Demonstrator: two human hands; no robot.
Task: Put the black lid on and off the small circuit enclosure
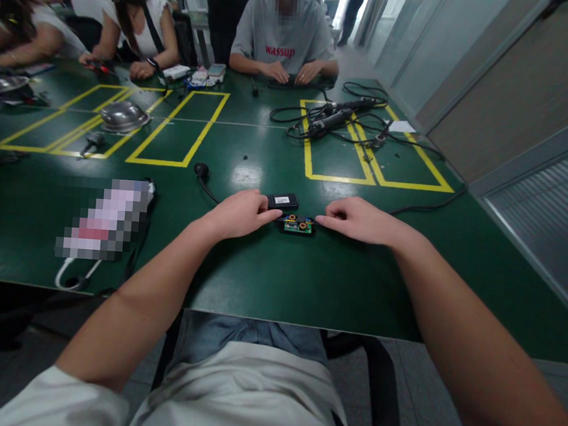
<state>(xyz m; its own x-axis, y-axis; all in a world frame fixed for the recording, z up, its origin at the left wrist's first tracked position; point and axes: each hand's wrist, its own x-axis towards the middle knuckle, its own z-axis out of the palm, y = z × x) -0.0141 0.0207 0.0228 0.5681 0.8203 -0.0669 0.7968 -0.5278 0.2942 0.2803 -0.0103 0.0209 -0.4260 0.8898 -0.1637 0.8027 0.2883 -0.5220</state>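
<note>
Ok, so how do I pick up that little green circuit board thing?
Pinch the circuit board by its two short ends, one hand from each side; the right hand touches its right end. It lies flat on the green table, parts facing up, so the top is probably best left untouched.

Left hand (239, 214) and right hand (361, 220) touch a circuit board (297, 225) on the table (270, 277).

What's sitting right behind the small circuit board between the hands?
A black block with a white label lies on the green table just behind the circuit board. Its left end meets the left hand, which may cover a little; its underside cannot be seen.
</note>
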